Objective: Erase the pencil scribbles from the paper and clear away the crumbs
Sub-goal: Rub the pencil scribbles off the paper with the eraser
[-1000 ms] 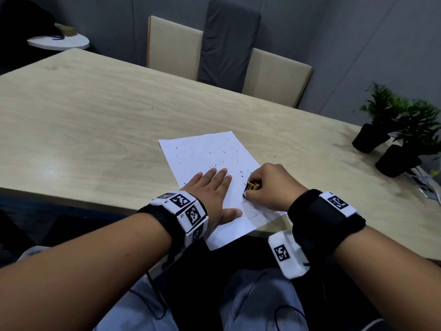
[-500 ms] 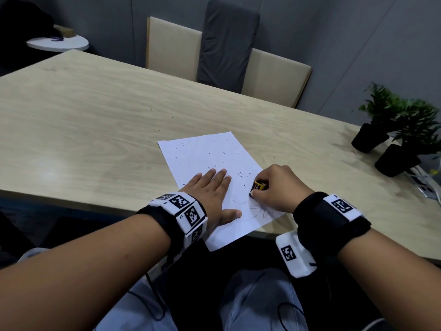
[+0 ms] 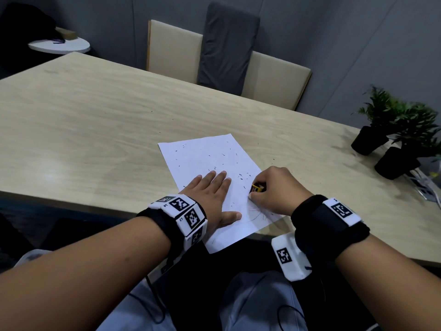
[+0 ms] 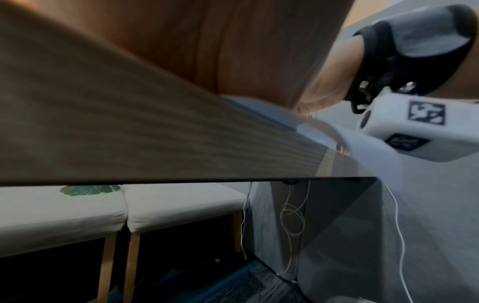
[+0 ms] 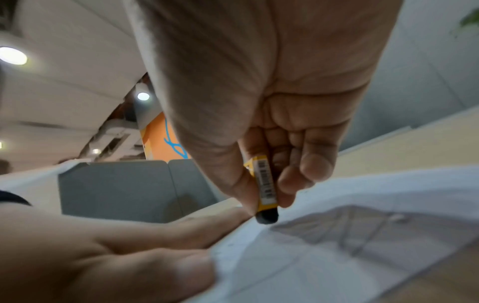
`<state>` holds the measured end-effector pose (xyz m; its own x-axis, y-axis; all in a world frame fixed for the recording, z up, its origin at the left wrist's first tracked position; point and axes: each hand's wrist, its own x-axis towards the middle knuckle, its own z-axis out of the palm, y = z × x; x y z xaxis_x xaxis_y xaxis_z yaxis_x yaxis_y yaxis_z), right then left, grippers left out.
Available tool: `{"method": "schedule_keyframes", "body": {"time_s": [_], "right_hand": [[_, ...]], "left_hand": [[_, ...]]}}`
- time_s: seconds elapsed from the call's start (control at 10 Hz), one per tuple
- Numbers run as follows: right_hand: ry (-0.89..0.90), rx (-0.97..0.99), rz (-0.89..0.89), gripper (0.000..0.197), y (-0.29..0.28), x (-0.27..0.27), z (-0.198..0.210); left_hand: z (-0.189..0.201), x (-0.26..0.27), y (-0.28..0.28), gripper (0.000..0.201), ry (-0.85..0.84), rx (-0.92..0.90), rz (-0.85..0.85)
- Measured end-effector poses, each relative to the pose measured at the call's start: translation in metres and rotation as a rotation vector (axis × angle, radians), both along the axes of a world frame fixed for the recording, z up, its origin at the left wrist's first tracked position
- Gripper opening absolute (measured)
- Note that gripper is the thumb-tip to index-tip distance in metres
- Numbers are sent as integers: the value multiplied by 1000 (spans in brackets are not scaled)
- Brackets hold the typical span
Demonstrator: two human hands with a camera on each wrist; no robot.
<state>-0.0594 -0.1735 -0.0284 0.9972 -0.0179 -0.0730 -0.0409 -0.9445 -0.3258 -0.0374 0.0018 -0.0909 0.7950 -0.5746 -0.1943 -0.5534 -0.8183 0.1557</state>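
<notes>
A white sheet of paper (image 3: 205, 158) lies at the near edge of the wooden table (image 3: 95, 130), one corner hanging over the edge. Dark eraser crumbs (image 3: 241, 176) are scattered over it. Faint pencil scribbles (image 3: 259, 215) remain near its lower right part. My left hand (image 3: 212, 192) lies flat on the paper, fingers straight. My right hand (image 3: 269, 189) pinches an eraser in a yellow sleeve (image 3: 256, 188), its dark tip (image 5: 267, 217) on the paper (image 5: 362, 235) beside the scribbles (image 5: 344, 229). In the left wrist view only the palm (image 4: 207, 51) and table edge show.
Two potted plants (image 3: 401, 130) stand at the table's right side, with cables beside them. Beige and grey chairs (image 3: 224, 56) line the far edge. A small white round table (image 3: 59, 45) is at the back left. My lap lies below the near edge.
My right hand with the eraser moved right over the paper, then came back slightly left. The left hand stayed flat on the sheet.
</notes>
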Motion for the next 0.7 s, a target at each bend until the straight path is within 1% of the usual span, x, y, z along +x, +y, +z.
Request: {"method": "schedule_keyframes", "body": {"time_s": [0.1,0.3,0.5,0.7], "right_hand": [[-4,2,53,20,11,-5,-3],[8,-21,-10,19,-1,-1,1],[-4,3,114,20,19,-7,-6],[-5,-23,52,16,3,-3,0]], "left_hand": [[0,0,-1,91,-8,3,2],[-1,0,-1,90,-4,4,2],[-2,0,-1,93,-7,2,1],[-1,1,-1,91,-8,6,0]]}}
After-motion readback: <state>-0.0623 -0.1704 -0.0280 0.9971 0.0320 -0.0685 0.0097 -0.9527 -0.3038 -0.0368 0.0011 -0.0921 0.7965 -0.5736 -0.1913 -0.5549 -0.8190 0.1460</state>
